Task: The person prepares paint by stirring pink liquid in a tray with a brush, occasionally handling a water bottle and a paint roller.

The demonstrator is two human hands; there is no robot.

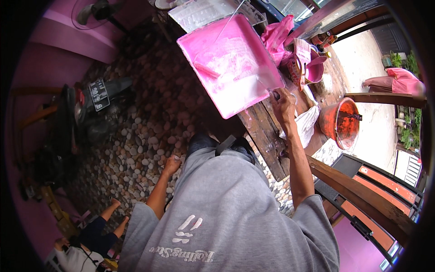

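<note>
Head view: right hand (283, 105) grips a mostly hidden handle (276, 95); left hand (171, 165) curls, contents unclear.

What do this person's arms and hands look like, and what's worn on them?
The arms end in a bare left hand and a bare right hand, with no gloves. Short, loose, plain grey sleeves leave the forearms uncovered; they belong to a grey shirt with a pale print. Small details, such as rings, are unclear.

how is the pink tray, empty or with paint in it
Not empty: the pink tray has pale, streaky paint across its floor; depth cannot be told.
</note>
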